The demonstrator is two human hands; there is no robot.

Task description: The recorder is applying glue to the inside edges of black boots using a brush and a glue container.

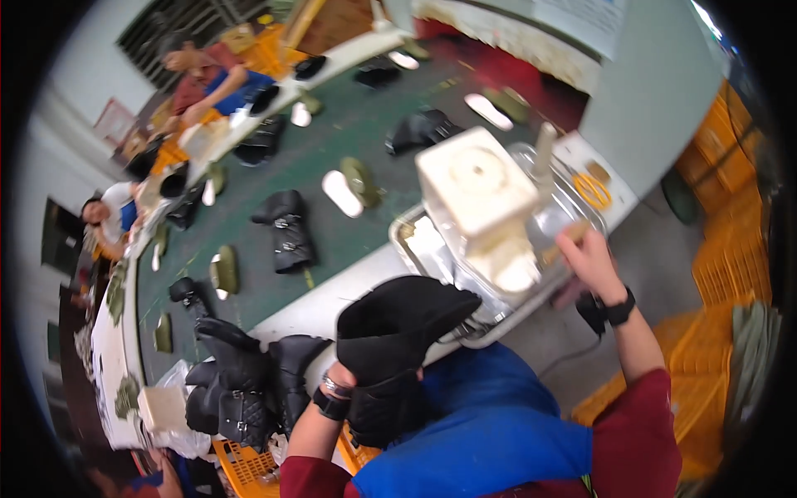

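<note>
My left hand is closed on a black boot, held at my lap with its wide dark opening tilted up. The boot's lower part rests near my blue apron. At the tray's right side my right hand is closed around a tan, wooden-looking handle; its working end is blurred, so I cannot tell what tool it is. Just left of that hand stands an off-white square container with creamy white matter at its lower side, set in a metal tray.
A green conveyor belt carries black boots and pairs of white and olive pieces. Several boots cluster at my left. Yellow scissors lie beyond the tray. Orange crates stack at right. Co-workers sit across the belt.
</note>
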